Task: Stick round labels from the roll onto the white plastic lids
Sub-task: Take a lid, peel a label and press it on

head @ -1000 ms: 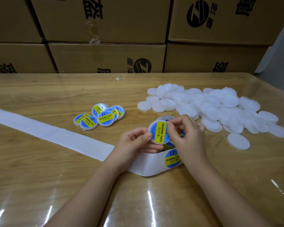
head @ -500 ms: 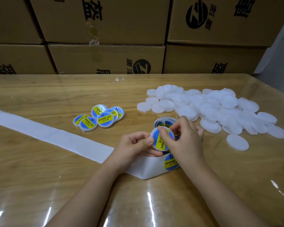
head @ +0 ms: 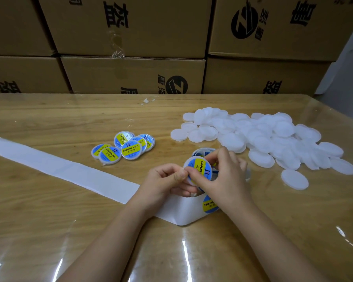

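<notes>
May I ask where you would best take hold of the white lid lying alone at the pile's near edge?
Probably by its rim, thumb and finger on opposite edges, coming from above and the near side. The lone lid lies flat on the table, a thin disc, and the pile crowds its far side while its near edge is free.

— How are the arms looking?
— The left hand (head: 165, 182) and right hand (head: 222, 180) are showing bare, as are both forearms (head: 114, 237). The left thumbnail (head: 182, 175) is looking short.
</notes>
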The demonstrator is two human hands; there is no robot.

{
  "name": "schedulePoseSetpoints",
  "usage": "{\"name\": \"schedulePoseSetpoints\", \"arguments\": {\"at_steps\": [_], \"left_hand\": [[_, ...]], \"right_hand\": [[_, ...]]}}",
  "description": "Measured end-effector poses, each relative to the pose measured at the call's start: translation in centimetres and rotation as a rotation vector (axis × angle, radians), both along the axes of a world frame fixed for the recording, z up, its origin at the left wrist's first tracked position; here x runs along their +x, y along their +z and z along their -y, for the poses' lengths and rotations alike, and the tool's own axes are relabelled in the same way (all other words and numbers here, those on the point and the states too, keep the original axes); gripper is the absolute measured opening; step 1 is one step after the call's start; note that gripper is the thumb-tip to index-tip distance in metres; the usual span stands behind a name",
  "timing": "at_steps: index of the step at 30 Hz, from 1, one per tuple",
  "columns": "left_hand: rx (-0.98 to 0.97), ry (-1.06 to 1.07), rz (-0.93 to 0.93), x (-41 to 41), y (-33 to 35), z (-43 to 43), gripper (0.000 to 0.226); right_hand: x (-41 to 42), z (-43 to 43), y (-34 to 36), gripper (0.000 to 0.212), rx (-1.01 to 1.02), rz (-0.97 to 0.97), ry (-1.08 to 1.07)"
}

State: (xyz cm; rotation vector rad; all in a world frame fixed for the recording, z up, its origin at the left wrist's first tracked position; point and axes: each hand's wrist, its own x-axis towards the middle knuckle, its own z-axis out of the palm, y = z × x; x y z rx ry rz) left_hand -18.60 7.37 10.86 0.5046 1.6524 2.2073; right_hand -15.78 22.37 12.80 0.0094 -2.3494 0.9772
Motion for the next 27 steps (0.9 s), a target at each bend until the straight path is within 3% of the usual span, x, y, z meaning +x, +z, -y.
{"name": "schedulePoseSetpoints", "arguments": {"at_steps": [4,9,21,27], "left_hand": [[0.084,-0.005,0.015,-0.2,-0.1,0.1,0.036],[0.126,0.029,0.060,-0.7,-0.3,0.3,0.043],[0.119,0.050,0.053,-1.1,-0.5,0.5,0.045],[0.102,0.021,0.056,-1.0,-0.8,0.2,0.014]], "right_hand": [[0.1,-0.3,0.0,0.057,0.000,0.082,0.052],[0.1,-0.5,-0.2,0.054,0.029,0.146,0.089],[-0.1,-0.2,-0.4,0.030,0.028,-0.098,0.142],[-0.6,-0.5,-1.0,0.025,0.056,-0.139,0.079]]}}
